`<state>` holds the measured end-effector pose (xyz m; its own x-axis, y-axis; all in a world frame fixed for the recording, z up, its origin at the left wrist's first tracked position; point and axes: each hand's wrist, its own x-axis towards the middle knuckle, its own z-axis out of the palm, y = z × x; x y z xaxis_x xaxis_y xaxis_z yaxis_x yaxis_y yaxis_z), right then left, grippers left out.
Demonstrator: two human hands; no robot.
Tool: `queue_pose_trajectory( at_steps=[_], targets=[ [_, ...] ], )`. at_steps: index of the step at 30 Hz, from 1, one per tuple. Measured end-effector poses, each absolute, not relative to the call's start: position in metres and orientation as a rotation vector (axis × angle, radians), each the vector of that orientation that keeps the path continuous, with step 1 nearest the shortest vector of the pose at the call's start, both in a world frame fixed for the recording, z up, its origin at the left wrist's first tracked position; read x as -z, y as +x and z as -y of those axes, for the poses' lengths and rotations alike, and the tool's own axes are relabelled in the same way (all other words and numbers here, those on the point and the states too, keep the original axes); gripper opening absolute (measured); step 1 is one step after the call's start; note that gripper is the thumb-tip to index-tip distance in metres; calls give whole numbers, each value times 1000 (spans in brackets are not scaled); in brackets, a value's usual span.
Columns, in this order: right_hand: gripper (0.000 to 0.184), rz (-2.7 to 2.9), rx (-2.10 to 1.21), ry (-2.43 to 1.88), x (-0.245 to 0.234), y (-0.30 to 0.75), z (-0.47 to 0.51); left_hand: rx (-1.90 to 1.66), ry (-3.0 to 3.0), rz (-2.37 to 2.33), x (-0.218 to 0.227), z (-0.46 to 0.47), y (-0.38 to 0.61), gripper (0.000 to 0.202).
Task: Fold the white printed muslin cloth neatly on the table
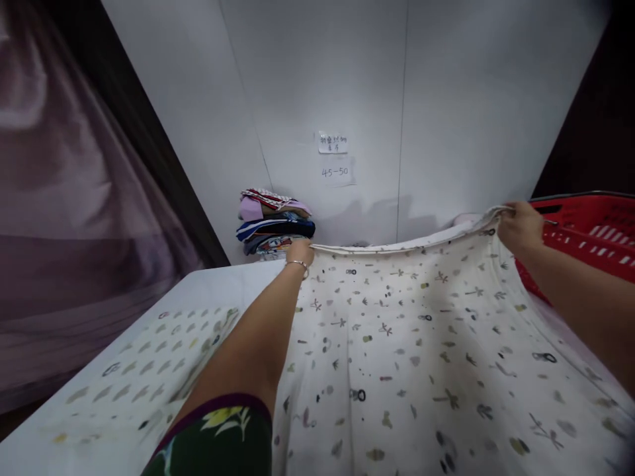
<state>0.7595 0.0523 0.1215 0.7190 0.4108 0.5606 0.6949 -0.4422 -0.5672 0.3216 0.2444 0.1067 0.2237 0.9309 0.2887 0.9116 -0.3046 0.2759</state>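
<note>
A white cloth (411, 344) printed with small dark and olive shapes is stretched out over the white table (218, 281). My left hand (299, 253), a thin bracelet on its wrist, pinches the cloth's far edge at the left. My right hand (518, 225) grips the same far edge at the right and lifts it a little above the table. The edge sags between the two hands. More of the printed cloth (149, 370) lies flat on the near left of the table.
A stack of folded clothes (274, 221) sits at the back against the white wall. A red plastic basket (585, 238) stands at the right. Two paper labels (333, 157) hang on the wall. A purplish curtain (64, 218) hangs at the left.
</note>
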Motion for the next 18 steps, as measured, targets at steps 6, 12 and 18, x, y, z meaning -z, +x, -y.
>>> queue_pose_trajectory(
  at_steps=[6, 12, 18],
  targets=[
    [27, 807, 351, -2073, -85, 772, -48, -494, 2438, -1743, -79, -255, 316, 24],
    [19, 815, 349, -1948, -118, 776, -14, -516, 2416, -1577, -107, -236, 289, 25],
    [21, 771, 321, -1942, -195, 728, 53, -629, 2450, -1402, -162, -190, 248, 29]
  ],
)
